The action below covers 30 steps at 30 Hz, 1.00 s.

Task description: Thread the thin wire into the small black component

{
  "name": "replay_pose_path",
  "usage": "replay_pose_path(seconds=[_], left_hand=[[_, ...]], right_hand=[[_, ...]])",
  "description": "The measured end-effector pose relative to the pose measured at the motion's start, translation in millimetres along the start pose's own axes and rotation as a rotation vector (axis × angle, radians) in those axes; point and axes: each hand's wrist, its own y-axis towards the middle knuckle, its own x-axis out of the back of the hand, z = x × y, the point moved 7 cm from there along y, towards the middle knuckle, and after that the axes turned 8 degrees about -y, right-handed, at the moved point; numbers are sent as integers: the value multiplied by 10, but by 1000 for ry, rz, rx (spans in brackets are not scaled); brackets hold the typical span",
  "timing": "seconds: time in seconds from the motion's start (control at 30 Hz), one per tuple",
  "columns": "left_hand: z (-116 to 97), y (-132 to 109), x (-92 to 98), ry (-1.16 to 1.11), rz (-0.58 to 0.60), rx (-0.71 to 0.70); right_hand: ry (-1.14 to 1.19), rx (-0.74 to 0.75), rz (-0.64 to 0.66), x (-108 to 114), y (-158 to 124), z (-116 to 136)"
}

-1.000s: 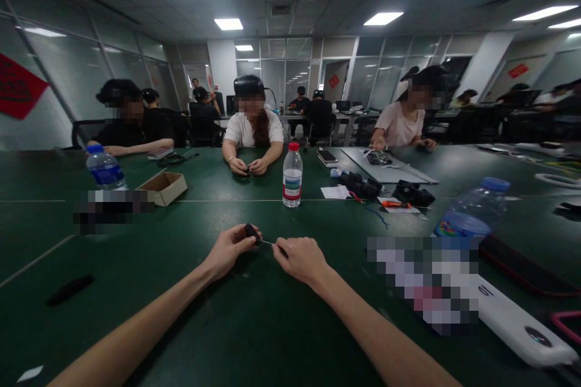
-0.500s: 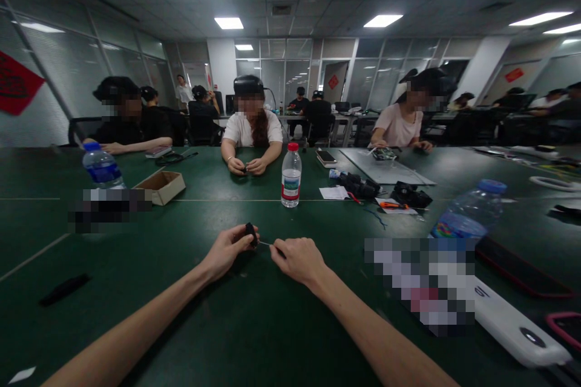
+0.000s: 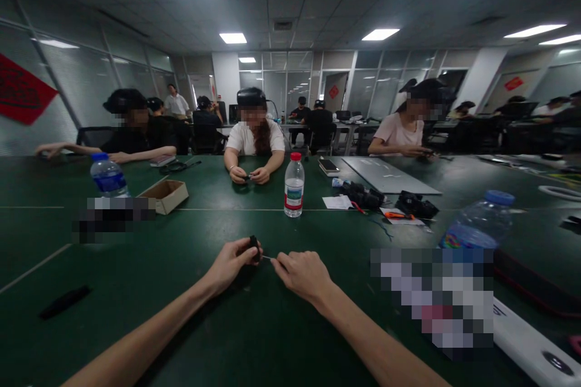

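Observation:
My left hand (image 3: pixel 231 265) is closed, pinching a small black part (image 3: pixel 253 243) just above the green table (image 3: pixel 254 326). My right hand (image 3: pixel 303 273) is closed around a thin tool; its slim metal tip (image 3: pixel 267 257) points left into the black part. Both hands are close together at the table's middle, forearms stretched forward. The tool's handle is hidden in my right fist.
A water bottle with a red cap (image 3: pixel 293 186) stands beyond my hands. A blue-capped bottle (image 3: pixel 108 175) and a cardboard box (image 3: pixel 164 196) sit at the left, another bottle (image 3: pixel 476 227) and a white device (image 3: pixel 531 347) at the right. A black strip (image 3: pixel 59 302) lies left. Three people sit across the table.
The view has tilted up a little, so my hands sit lower in the picture. Their grip on the black part and the tool is unchanged. The person at far left has stretched an arm out.

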Motion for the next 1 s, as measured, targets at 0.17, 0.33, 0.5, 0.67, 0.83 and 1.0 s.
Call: replay_pose_path(seconds=[0.17, 0.33, 0.5, 0.67, 0.83, 1.0], left_hand=[[8, 0, -15, -19, 14, 15], [-32, -23, -47, -6, 45, 10], [-9, -20, -46, -20, 46, 10], [-4, -16, -40, -27, 41, -3], [-10, -25, -33, -44, 26, -10], [-14, -26, -39, -58, 12, -29]], right_hand=[[30, -4, 11, -32, 9, -1], [32, -17, 0, -11, 17, -11], [44, -21, 29, 21, 18, -7], [56, -36, 36, 23, 16, -18], [96, -42, 43, 0, 9, -13], [99, -85, 30, -21, 19, -36]])
